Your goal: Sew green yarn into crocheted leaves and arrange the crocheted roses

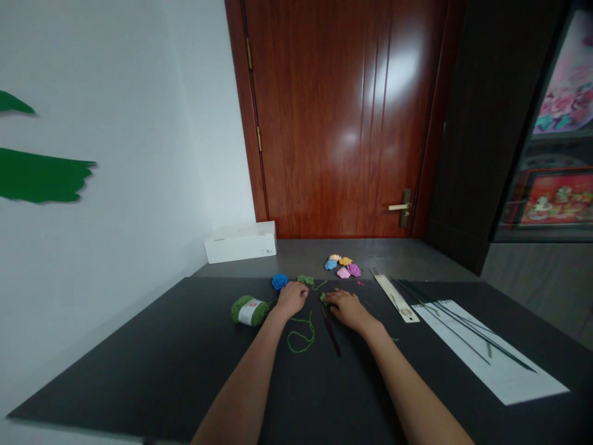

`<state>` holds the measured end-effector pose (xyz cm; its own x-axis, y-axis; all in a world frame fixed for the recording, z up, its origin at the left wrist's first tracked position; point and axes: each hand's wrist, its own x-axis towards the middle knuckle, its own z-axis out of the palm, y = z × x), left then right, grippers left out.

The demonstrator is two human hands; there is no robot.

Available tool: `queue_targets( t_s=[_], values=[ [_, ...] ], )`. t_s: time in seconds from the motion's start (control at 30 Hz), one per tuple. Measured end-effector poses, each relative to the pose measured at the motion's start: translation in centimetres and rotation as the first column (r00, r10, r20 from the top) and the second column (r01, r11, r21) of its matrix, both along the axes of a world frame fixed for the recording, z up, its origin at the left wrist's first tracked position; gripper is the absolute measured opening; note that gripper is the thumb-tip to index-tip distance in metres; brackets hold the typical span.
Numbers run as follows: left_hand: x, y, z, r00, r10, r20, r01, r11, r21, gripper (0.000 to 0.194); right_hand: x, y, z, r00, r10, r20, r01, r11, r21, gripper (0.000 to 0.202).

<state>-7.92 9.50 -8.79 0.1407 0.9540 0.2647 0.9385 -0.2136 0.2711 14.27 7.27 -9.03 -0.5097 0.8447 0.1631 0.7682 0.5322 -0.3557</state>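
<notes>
My left hand (293, 298) rests palm down on the dark table, fingers stretched out, beside a blue crocheted flower (280, 282) and a green crocheted leaf piece (305, 280). My right hand (348, 308) lies flat with its fingers out, and their tips touch a small green crocheted piece (323, 297). Between my hands lies a crochet hook (332, 334) with a dark handle, its tip close to the small green piece. A ball of green yarn (249, 311) with a white label sits left of my left hand. Loose green yarn (301, 350) loops across the table between my forearms.
Several crocheted flowers (343, 266) lie farther back. At right are a cream ruler-like strip (396, 299), thin dark green stems (467, 321) and a white paper sheet (509, 371). A white box (241, 242) stands at the back left, before a wooden door (324, 123).
</notes>
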Motion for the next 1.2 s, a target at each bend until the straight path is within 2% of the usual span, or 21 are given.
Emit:
queue_targets(
  t_s=[0.2,0.27,0.37,0.5,0.63,0.7,0.8,0.9,0.97,1.13,1.2],
  values=[
    [-1.4,0.7,0.4,0.977,0.196,0.08,-0.202,0.975,0.086,0.044,0.5,0.4,0.1,0.997,-0.071,0.011,0.071,0.997,-0.005,0.038],
    [-1.4,0.9,0.3,0.982,0.172,0.073,-0.178,0.979,0.101,0.048,0.4,0.5,0.1,0.996,-0.091,0.006,0.091,0.996,0.016,0.036],
    [-0.8,1.0,-0.4,0.998,0.058,0.031,-0.06,0.994,0.086,0.045,0.2,0.8,-0.1,0.994,-0.105,-0.023,0.106,0.992,0.07,0.039],
    [-0.2,1.3,-1.4,0.999,-0.037,0.003,0.037,0.999,0.028,0.034,0.1,1.0,-0.6,0.999,-0.016,-0.049,0.02,0.997,0.081,0.045],
    [-0.7,1.6,-1.4,0.996,-0.08,0.026,0.08,0.997,0.017,0.026,0.1,1.1,-0.8,1.0,0.014,-0.014,-0.013,0.999,0.05,0.047],
    [-1.0,1.6,-1.2,0.996,-0.082,0.047,0.08,0.996,0.035,0.023,0.2,1.1,-0.9,1.0,-0.015,-0.006,0.015,0.999,0.039,0.049],
    [-1.2,1.6,-0.9,0.995,-0.028,0.091,0.019,0.995,0.095,0.025,0.1,1.1,-1.0,0.998,-0.058,-0.01,0.058,0.998,0.039,0.048],
    [-1.0,1.8,-0.9,0.99,0.012,0.142,-0.032,0.989,0.142,0.032,0.0,1.2,-1.1,0.995,-0.095,-0.034,0.097,0.993,0.064,0.046],
    [-0.9,2.0,-1.1,0.986,-0.01,0.167,-0.013,0.99,0.138,0.037,-0.1,1.2,-1.0,0.993,-0.108,-0.056,0.112,0.99,0.085,0.046],
    [-1.1,2.7,-1.8,0.969,-0.056,0.239,0.039,0.996,0.077,0.039,0.1,1.2,-0.8,0.993,-0.048,-0.11,0.059,0.993,0.106,0.04],
    [-1.5,3.0,-2.0,0.957,-0.031,0.288,0.009,0.997,0.078,0.05,0.2,1.2,-0.9,0.991,-0.022,-0.13,0.036,0.994,0.106,0.038]
  ],
)
